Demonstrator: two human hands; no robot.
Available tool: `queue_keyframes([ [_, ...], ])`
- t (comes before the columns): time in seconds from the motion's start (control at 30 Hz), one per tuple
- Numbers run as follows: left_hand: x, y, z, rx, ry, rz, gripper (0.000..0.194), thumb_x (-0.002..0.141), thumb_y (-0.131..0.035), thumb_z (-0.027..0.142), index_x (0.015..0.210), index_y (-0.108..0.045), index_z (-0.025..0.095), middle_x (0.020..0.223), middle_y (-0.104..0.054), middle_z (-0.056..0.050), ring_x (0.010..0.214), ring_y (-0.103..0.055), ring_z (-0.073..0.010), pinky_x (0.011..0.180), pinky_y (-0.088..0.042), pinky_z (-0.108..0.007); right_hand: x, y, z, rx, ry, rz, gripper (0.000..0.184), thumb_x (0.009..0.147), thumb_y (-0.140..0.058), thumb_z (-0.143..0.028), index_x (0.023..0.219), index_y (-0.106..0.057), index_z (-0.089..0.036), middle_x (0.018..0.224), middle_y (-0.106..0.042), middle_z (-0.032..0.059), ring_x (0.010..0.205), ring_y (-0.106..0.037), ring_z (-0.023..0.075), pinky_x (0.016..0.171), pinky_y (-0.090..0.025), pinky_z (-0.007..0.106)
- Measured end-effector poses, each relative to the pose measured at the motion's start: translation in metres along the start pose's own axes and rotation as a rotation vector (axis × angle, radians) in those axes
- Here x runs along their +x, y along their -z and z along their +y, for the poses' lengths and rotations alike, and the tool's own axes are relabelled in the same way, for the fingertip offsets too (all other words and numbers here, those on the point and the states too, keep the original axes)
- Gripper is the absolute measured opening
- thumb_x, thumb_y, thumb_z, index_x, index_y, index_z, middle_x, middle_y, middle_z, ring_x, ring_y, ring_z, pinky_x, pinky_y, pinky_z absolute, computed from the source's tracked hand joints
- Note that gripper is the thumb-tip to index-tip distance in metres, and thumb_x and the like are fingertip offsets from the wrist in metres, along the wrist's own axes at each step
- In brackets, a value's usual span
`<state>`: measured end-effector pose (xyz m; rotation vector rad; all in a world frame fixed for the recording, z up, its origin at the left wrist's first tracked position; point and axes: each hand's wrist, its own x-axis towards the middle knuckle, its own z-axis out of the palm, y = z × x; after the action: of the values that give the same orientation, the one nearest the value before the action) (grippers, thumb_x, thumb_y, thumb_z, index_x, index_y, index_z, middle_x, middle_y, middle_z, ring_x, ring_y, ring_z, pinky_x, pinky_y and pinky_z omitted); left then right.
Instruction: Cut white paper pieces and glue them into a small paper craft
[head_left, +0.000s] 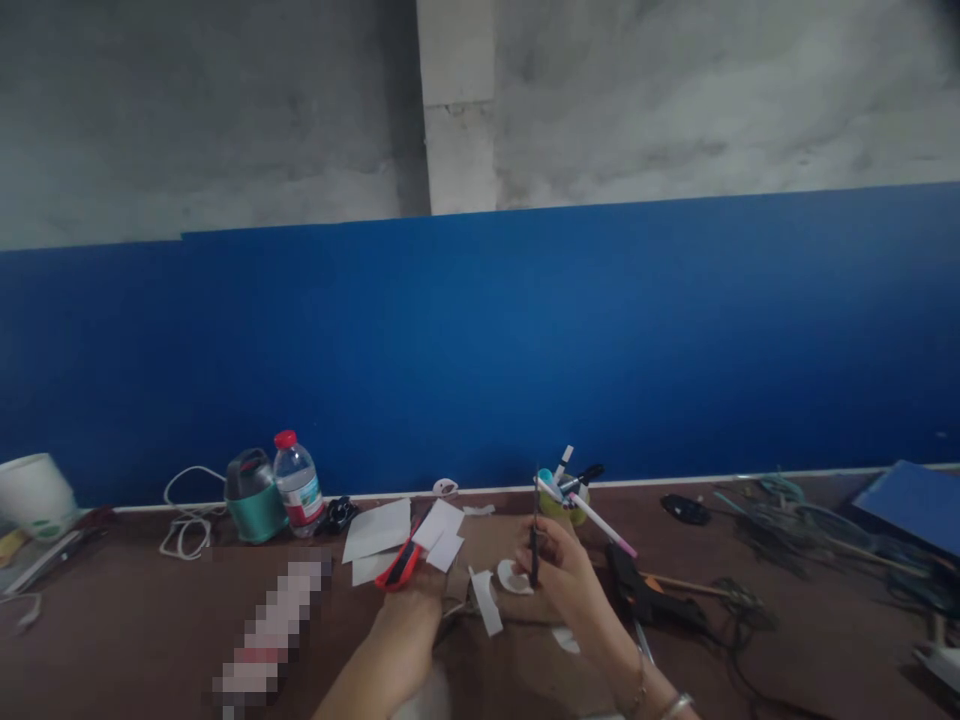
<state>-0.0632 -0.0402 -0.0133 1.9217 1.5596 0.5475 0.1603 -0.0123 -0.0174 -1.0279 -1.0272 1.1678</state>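
My left hand (pixel 420 595) is low over the table, its fingers mostly hidden from view. Against its far side a red-and-black handled tool (pixel 399 570) slants across white paper pieces (pixel 440 525); whether the hand grips it is unclear. My right hand (pixel 559 555) is closed around a slim dark tool (pixel 534 550) held upright, its thin tip pointing up; its exact kind is too blurred to tell. Just left of those fingers is a curved white paper piece (pixel 512 577), touching or very near them. A white paper strip (pixel 487 602) lies between my hands on a brown board (pixel 487 540).
Behind my right hand stands a cup of pens (pixel 577 505). A black glue gun (pixel 649 595) with its cord lies to the right, near tangled wires (pixel 787 520). On the left are a red-capped bottle (pixel 300 490), a teal container (pixel 255 505) and a white cup (pixel 37 495).
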Motion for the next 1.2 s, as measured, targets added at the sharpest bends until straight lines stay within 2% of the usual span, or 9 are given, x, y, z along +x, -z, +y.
queue_keyframes([
  [0.07,0.000,0.010,0.005,0.142,0.046,-0.040,0.019,0.054,-0.059,0.002,0.055,-0.060,0.021,0.071,-0.068,-0.011,0.080,-0.066,-0.0341,0.076,-0.044,-0.040,0.001,0.000,-0.001,-0.016,-0.023,-0.010,0.045,0.058,-0.080,-0.034,0.094,-0.059,-0.018,0.062,-0.058,-0.0041,0.053,-0.057,0.0137,0.048,-0.040,0.023],
  [0.13,0.003,0.022,0.013,0.143,0.036,-0.043,0.021,0.057,-0.057,0.003,0.061,-0.064,0.022,0.075,-0.069,-0.008,0.079,-0.066,-0.0297,0.072,-0.043,-0.036,0.001,0.000,-0.005,-0.042,-0.026,-0.044,0.045,0.056,-0.082,-0.036,0.091,-0.060,-0.018,0.060,-0.056,-0.0053,0.051,-0.053,0.0120,0.048,-0.039,0.023],
  [0.27,0.021,0.031,0.029,-0.234,0.062,0.035,0.013,0.070,-0.054,0.016,0.073,-0.066,0.020,0.061,-0.064,-0.001,0.063,-0.061,-0.0209,0.060,-0.042,-0.028,-0.005,-0.003,-0.014,-0.098,-0.055,-0.184,0.046,0.054,-0.082,-0.046,0.081,-0.059,-0.018,0.057,-0.054,-0.0055,0.052,-0.050,0.0107,0.048,-0.036,0.021],
  [0.33,0.033,0.027,0.033,-0.439,0.058,0.115,0.009,0.069,-0.060,0.024,0.074,-0.066,0.019,0.061,-0.063,0.000,0.061,-0.060,-0.0188,0.062,-0.044,-0.028,-0.009,-0.005,-0.017,-0.119,-0.098,-0.241,0.047,0.054,-0.081,-0.053,0.075,-0.057,-0.018,0.055,-0.053,-0.0052,0.050,-0.048,0.0098,0.046,-0.033,0.020],
  [0.47,0.049,0.014,0.034,-0.670,0.078,0.249,0.021,0.064,-0.068,0.035,0.076,-0.067,0.017,0.064,-0.063,0.000,0.064,-0.060,-0.0170,0.065,-0.046,-0.027,-0.013,-0.009,-0.016,-0.140,-0.192,-0.323,0.053,0.054,-0.077,-0.064,0.067,-0.049,-0.020,0.047,-0.048,-0.0067,0.042,-0.041,0.0074,0.041,-0.028,0.019],
  [0.73,0.055,-0.001,0.019,-0.741,0.117,0.217,0.025,0.060,-0.072,0.035,0.075,-0.068,0.015,0.061,-0.062,0.000,0.060,-0.059,-0.0151,0.062,-0.046,-0.027,-0.009,-0.011,-0.012,-0.152,-0.226,-0.189,0.045,0.056,-0.078,-0.056,0.065,-0.052,-0.020,0.045,-0.053,-0.0051,0.039,-0.046,0.0087,0.037,-0.030,0.018],
  [0.87,0.056,0.000,0.017,-0.788,0.122,0.192,0.026,0.061,-0.073,0.034,0.076,-0.067,0.014,0.060,-0.062,0.001,0.060,-0.058,-0.0142,0.062,-0.046,-0.026,-0.012,-0.011,-0.014,-0.180,-0.245,-0.223,0.045,0.056,-0.077,-0.056,0.061,-0.053,-0.019,0.042,-0.052,-0.0047,0.035,-0.042,0.0073,0.035,-0.026,0.018],
  [1.0,0.053,0.000,0.021,-0.822,0.086,0.145,0.032,0.063,-0.072,0.039,0.082,-0.067,0.014,0.064,-0.062,0.000,0.064,-0.060,-0.0147,0.064,-0.045,-0.026,-0.015,-0.016,-0.012,-0.121,-0.248,-0.246,0.045,0.057,-0.078,-0.056,0.063,-0.054,-0.018,0.044,-0.055,-0.0034,0.039,-0.049,0.0091,0.037,-0.031,0.018],
  [1.2,0.052,-0.003,0.025,-0.758,0.078,0.118,0.019,0.066,-0.067,0.030,0.079,-0.066,0.016,0.065,-0.063,0.001,0.062,-0.060,-0.0142,0.062,-0.045,-0.025,-0.009,-0.012,-0.003,-0.007,-0.216,-0.050,0.048,0.059,-0.076,-0.060,0.066,-0.054,-0.018,0.051,-0.059,-0.0033,0.044,-0.055,0.0106,0.041,-0.038,0.019],
])
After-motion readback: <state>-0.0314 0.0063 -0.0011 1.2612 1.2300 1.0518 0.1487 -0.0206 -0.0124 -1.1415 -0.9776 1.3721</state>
